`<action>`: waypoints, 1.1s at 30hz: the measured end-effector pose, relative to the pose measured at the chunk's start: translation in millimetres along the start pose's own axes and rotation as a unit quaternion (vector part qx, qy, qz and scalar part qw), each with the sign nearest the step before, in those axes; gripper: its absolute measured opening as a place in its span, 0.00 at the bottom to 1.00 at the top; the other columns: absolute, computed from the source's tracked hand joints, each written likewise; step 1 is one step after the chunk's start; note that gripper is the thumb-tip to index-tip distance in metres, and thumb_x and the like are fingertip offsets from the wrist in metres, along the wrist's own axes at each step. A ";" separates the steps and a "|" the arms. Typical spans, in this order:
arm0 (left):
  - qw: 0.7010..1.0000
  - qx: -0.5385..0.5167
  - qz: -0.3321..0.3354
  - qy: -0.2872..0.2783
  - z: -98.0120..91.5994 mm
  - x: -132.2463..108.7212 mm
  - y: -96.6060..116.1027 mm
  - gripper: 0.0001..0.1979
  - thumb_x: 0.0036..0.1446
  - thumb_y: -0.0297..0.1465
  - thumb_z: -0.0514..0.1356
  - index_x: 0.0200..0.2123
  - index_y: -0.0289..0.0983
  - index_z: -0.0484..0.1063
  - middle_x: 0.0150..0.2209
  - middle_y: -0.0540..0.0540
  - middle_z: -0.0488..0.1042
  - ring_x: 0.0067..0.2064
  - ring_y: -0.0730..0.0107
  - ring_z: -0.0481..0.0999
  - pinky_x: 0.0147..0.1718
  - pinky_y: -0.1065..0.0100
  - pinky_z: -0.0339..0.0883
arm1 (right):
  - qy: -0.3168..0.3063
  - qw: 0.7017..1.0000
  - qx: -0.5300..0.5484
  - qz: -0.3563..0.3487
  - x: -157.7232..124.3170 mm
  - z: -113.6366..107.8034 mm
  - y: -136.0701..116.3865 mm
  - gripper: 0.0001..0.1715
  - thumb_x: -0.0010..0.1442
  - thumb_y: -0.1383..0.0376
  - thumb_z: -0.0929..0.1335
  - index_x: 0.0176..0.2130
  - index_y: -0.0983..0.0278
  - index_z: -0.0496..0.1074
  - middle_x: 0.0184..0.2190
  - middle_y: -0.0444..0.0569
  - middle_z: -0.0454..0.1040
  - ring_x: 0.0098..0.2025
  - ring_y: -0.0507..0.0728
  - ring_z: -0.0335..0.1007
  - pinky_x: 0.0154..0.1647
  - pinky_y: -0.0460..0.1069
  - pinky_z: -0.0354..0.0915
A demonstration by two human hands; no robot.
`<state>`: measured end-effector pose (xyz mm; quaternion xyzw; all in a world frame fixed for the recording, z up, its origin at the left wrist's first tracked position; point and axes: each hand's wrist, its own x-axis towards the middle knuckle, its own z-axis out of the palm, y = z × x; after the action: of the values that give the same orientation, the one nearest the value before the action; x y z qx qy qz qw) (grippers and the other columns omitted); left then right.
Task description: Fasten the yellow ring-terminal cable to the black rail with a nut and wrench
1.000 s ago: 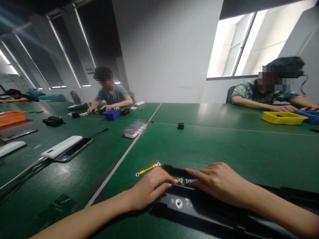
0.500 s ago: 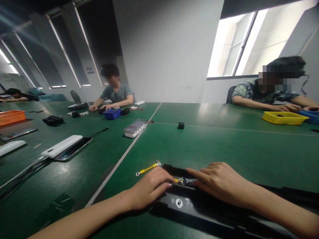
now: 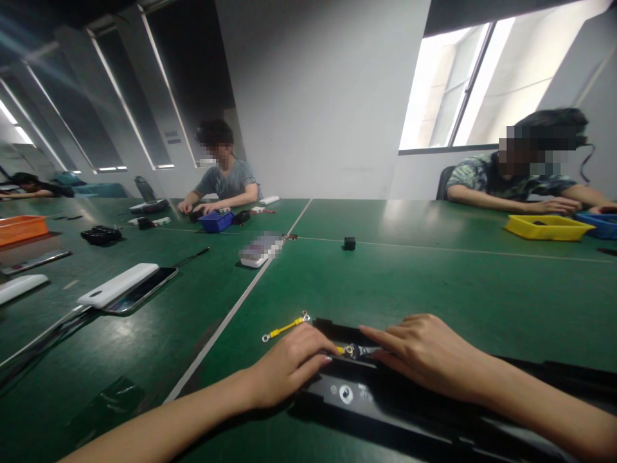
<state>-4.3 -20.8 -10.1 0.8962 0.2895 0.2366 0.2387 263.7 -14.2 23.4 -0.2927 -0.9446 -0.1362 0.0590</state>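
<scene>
In front of me lies a long black metal housing (image 3: 366, 395), a channel-shaped part with a round hole and white marks on its near face. Inside its channel, a wrench (image 3: 369, 351) has its ring end around a brass-coloured nut. My right hand (image 3: 429, 354) is closed on the wrench, with the index finger stretched along the far rim. My left hand (image 3: 289, 363) reaches into the channel's left end, its fingers pinching beside the nut, where a bit of yellow wire shows. A second yellow wire (image 3: 286, 326) with ring terminals extends left from beyond my left hand.
A small black block (image 3: 349, 244) sits farther out on the green table (image 3: 434, 296). To the left are a phone (image 3: 142, 290), a white power bank (image 3: 118, 284) and cables. Two people work across the table, near a blue bin (image 3: 216, 222) and a yellow bin (image 3: 549, 228).
Both hands, the wrench and the housing stay practically in place. The view has shifted very slightly.
</scene>
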 end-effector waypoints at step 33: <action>1.000 -0.001 -0.008 -0.001 -0.9 -0.6 1.5 0.11 0.67 0.28 0.49 0.46 0.37 0.69 0.44 0.43 0.72 0.47 0.64 0.68 0.49 0.64 0.61 | 0.028 1.000 0.006 -0.004 0.8 -1.7 -0.9 0.18 0.65 0.62 0.63 0.52 0.67 0.68 0.25 0.46 0.76 0.22 0.53 0.70 0.23 0.47 0.52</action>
<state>-4.6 -21.9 -8.7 0.8938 0.2967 0.2340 0.2417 262.5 -14.9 25.0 -0.2842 -0.9446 -0.1394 0.0867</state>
